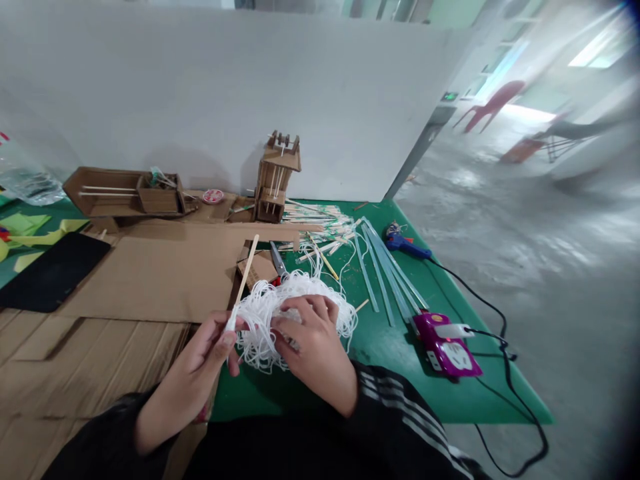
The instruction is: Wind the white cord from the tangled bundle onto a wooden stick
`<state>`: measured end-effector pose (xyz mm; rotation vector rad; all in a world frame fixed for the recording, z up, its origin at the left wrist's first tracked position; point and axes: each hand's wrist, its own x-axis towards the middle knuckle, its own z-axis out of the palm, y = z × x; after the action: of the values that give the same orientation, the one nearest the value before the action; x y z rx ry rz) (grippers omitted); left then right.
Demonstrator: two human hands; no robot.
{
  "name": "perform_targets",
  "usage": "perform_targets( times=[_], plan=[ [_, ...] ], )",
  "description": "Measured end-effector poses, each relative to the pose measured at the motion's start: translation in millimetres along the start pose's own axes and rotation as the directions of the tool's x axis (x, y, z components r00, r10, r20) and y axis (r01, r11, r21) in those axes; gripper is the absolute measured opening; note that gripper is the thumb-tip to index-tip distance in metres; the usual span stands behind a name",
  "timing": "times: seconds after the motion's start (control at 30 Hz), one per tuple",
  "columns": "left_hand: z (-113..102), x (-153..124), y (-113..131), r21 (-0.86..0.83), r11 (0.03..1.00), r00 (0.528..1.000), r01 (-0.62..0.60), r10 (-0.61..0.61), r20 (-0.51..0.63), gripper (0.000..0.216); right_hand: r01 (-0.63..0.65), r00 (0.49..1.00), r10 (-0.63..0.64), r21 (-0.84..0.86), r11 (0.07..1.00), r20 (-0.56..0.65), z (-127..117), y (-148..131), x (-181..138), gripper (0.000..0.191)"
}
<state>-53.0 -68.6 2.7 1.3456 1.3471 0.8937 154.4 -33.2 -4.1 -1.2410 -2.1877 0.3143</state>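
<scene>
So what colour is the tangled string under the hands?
White; tangled string shows best in head view.

Matt cardboard sheet (150, 273), glossy plastic power strip (445, 343)

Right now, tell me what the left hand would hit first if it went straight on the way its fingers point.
Most likely the white string tangle, just ahead of the left hand, which pinches a wooden stick; depth is hard to judge.

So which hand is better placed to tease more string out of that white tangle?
Probably the right hand: its fingers curl over the white string tangle, gripping it. The left hand is occupied, pinching the wooden stick at its string-wrapped lower end.
</scene>
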Motion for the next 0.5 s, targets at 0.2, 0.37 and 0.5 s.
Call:
perform_targets(
  times=[0.2, 0.37, 0.5],
  plan=[
    [-5, 2, 5, 0.104, 0.991, 0.995, -0.088, 0.083, 0.054, 0.026, 0.061, 0.988, -0.083, 0.160, 0.985, 0.134, 2, -1, 4, 0.017],
    [-14, 3, -1, 0.231, 0.959, 0.985, -0.165, 0.151, 0.078, 0.023, 0.031, 0.991, -0.052, 0.169, 0.985, 0.121, 4, -2, 4, 0.006],
    [-19, 3, -5, 0.304, 0.932, 0.979, -0.197, 0.204, 0.009, 0.022, 0.026, 0.995, -0.042, 0.172, 0.985, 0.090, 6, -1, 4, 0.007]
  ],
)
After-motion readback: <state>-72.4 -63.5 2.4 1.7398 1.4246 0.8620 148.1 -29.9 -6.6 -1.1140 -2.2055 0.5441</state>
